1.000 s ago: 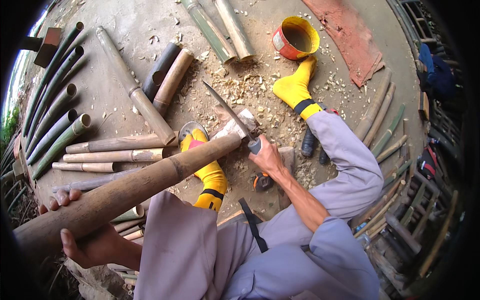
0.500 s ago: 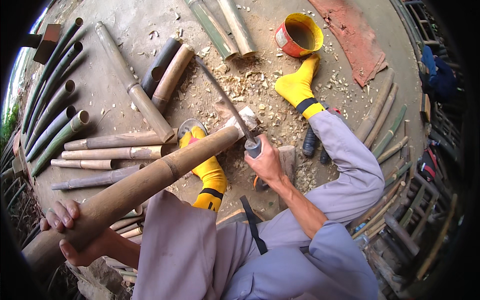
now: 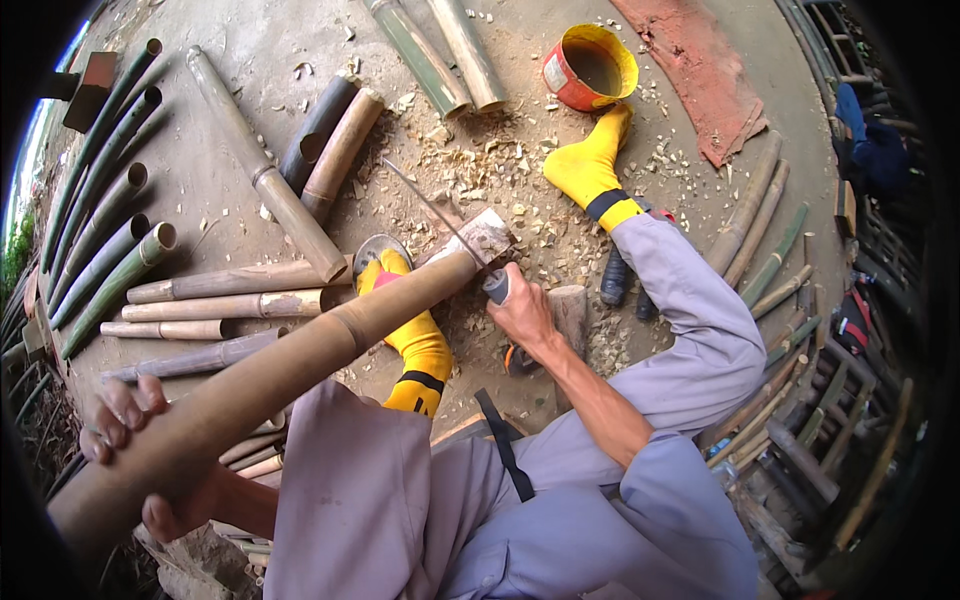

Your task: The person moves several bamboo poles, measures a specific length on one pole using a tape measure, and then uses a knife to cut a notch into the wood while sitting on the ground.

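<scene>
A thick brown bamboo pole slants across my lap from lower left up to the middle. My left hand is wrapped round its near, thicker part, fingers over the top and thumb below. In my right hand is the grey handle of a long-bladed knife, gripped in a fist. Its narrow blade points up and left, crossing just beyond the pole's far end; whether it touches the bamboo I cannot tell. Behind that end lies a pale, chipped wooden block.
Pale chips litter the ground between my yellow-socked feet. Cut bamboo lengths lie at left, others at right. A red-and-yellow bucket stands beyond my right foot, beside a reddish sheet. A short log is beside my right hand.
The knife blade has swung down and left and turned, now showing as a thin line. My right hand has shifted slightly up and left. The left hand keeps its hold on the pole.
</scene>
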`<action>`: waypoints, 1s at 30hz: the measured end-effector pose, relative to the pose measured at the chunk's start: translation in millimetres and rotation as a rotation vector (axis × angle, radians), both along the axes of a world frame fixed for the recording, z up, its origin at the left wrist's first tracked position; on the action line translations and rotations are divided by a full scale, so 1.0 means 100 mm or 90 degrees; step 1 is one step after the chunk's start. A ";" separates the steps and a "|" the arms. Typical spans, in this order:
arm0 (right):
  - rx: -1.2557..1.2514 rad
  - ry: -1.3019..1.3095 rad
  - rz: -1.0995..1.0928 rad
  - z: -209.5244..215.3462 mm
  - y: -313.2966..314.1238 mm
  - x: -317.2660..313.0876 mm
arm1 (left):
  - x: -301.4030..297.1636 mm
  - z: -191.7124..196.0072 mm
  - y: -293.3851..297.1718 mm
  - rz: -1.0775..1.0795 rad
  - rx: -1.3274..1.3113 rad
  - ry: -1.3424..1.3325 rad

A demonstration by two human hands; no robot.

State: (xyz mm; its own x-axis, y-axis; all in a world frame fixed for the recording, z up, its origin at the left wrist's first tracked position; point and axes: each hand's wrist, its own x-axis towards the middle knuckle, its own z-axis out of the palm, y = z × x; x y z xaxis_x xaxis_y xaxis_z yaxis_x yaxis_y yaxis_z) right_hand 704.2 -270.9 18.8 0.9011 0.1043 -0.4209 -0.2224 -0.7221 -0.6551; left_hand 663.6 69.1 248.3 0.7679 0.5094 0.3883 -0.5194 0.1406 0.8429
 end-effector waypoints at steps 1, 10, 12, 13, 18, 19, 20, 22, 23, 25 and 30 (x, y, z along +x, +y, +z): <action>-0.011 0.009 0.002 -0.02 -0.05 -0.01 | 0.02 0.03 -0.05 0.018 -0.017 0.063; 0.102 -0.184 -0.037 0.17 0.04 -0.09 | -0.08 -0.12 0.09 0.195 -0.042 -0.043; -0.037 0.049 0.004 -0.11 -0.02 -0.07 | -0.05 -0.13 0.05 0.218 -0.045 -0.036; -0.047 0.006 0.014 -0.14 -0.09 -0.04 | -0.03 -0.13 0.08 0.202 -0.048 -0.046; 0.149 -0.152 -0.110 0.40 0.07 -0.06 | -0.11 -0.13 0.14 0.080 -0.059 -0.095; 0.144 -0.139 -0.076 0.32 0.06 -0.11 | -0.14 -0.12 0.17 0.038 -0.063 -0.114; 0.137 -0.140 -0.041 0.17 0.03 -0.11 | -0.13 -0.12 0.15 0.038 -0.070 -0.132; 0.003 -0.004 0.005 0.04 -0.10 -0.07 | -0.01 -0.20 0.11 -0.011 -0.092 -0.157; -0.013 -0.012 0.018 0.03 -0.13 -0.03 | 0.01 -0.21 0.09 -0.019 -0.091 -0.167; -0.047 -0.029 0.043 0.02 -0.18 0.02 | 0.03 -0.17 0.09 -0.035 -0.071 -0.172; 0.114 -0.076 -0.070 0.19 -0.13 -0.09 | -0.03 -0.14 0.16 -0.112 -0.038 -0.154</action>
State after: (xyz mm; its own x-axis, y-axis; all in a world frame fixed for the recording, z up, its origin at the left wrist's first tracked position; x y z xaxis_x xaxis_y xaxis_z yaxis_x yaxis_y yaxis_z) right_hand 694.9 -283.4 37.7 0.9536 0.0669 -0.2936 -0.2057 -0.5675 -0.7973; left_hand 660.3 84.8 234.1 0.7352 0.4036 0.5446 -0.6676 0.2918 0.6850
